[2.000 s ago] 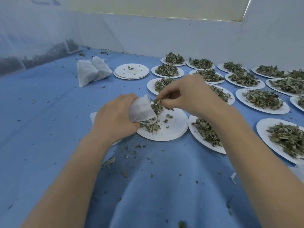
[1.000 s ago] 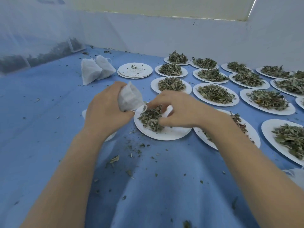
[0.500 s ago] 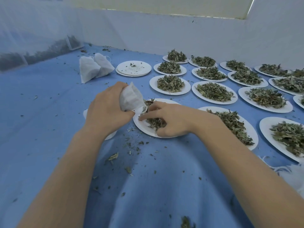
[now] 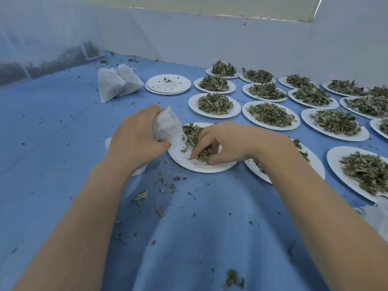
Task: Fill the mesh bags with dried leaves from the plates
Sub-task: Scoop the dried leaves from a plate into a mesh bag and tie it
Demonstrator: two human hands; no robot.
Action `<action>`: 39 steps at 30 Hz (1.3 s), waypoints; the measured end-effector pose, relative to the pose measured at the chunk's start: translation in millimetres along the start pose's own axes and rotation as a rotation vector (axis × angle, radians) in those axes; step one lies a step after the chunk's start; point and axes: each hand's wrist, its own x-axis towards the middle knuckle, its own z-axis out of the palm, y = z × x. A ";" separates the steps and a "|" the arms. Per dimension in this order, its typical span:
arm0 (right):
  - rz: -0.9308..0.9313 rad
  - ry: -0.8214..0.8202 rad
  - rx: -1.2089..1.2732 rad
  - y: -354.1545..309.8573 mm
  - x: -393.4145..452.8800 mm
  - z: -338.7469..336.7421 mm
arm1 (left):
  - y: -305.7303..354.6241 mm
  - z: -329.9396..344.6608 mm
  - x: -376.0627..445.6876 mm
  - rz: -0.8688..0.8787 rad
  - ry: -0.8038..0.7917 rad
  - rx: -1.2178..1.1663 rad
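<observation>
Left hand clutches the mesh bag over the plate; right hand pinches up leaves. Bag mouth looks scrunched, so crumbs could spill onto the cloth.

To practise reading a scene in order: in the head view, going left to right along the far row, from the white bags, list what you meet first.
Two filled mesh bags → stack of emptied plates → plate heaped with dried leaves → next heaped plate.

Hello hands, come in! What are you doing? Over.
Left hand grips mesh bag. Right hand gathers dried leaves on plate. Nothing blocking.
</observation>
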 end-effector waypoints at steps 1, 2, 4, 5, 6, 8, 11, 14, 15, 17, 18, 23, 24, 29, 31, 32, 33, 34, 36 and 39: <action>0.001 0.016 0.013 0.6 0.7 0.3 | 0.5 0.1 -0.1 0.001 -0.006 0.002; 0.002 0.031 0.022 1.0 1.5 0.7 | 1.2 0.0 -0.2 0.003 -0.011 0.003; 0.002 0.063 0.029 1.2 3.2 2.3 | 2.4 -0.1 -0.9 0.011 -0.026 0.002; 0.005 0.084 0.031 0.8 4.0 3.4 | 2.9 0.1 -1.3 0.015 -0.040 0.007; 0.010 0.107 0.033 0.4 4.5 4.1 | 3.5 0.3 -1.7 0.017 -0.056 0.016; 0.009 0.144 0.051 0.3 3.6 2.5 | 3.9 0.9 -2.0 0.020 -0.080 0.042; -0.031 0.227 0.159 2.1 -3.0 -6.7 | 4.6 2.5 -1.4 0.040 -0.109 0.097; -0.082 0.343 0.357 1.6 -12.9 -16.5 | 6.7 5.7 -1.3 0.066 -0.137 0.141; -0.101 0.359 0.414 1.0 -15.4 -18.5 | 7.4 6.8 -1.5 0.075 -0.139 0.152; -0.118 0.348 0.473 -0.3 -18.2 -20.7 | 8.9 7.9 -1.9 0.096 -0.134 0.160; -0.121 0.334 0.479 -0.9 -18.5 -20.9 | 9.7 8.1 -2.0 0.109 -0.124 0.156; -0.121 0.271 0.495 -4.8 -16.4 -19.1 | 16.1 8.6 -4.9 0.208 -0.037 0.064; -0.121 0.275 0.507 -5.2 -15.9 -18.9 | 17.5 9.3 -5.4 0.229 -0.027 0.045; -0.080 0.383 0.624 -8.7 -10.6 -16.9 | 24.3 14.1 -6.6 0.223 -0.013 0.008; -0.028 0.490 0.608 -13.0 -5.1 -12.4 | 27.3 16.0 -7.5 0.173 -0.004 -0.018; -0.003 0.542 0.584 -15.6 -2.0 -10.0 | 28.3 16.8 -7.8 0.155 0.001 -0.027; 0.017 0.581 0.568 -18.2 0.5 -7.8 | 28.6 17.4 -8.1 0.142 0.005 -0.033; 0.030 0.603 0.558 -20.5 2.0 -6.3 | 28.5 17.9 -8.0 0.134 0.010 -0.038; 0.038 0.593 0.519 -22.4 3.0 -5.2 | 27.3 18.5 -7.2 0.114 0.017 -0.049; -0.004 0.507 0.390 -18.5 2.1 -8.7 | 25.7 18.7 -5.9 0.087 0.020 -0.068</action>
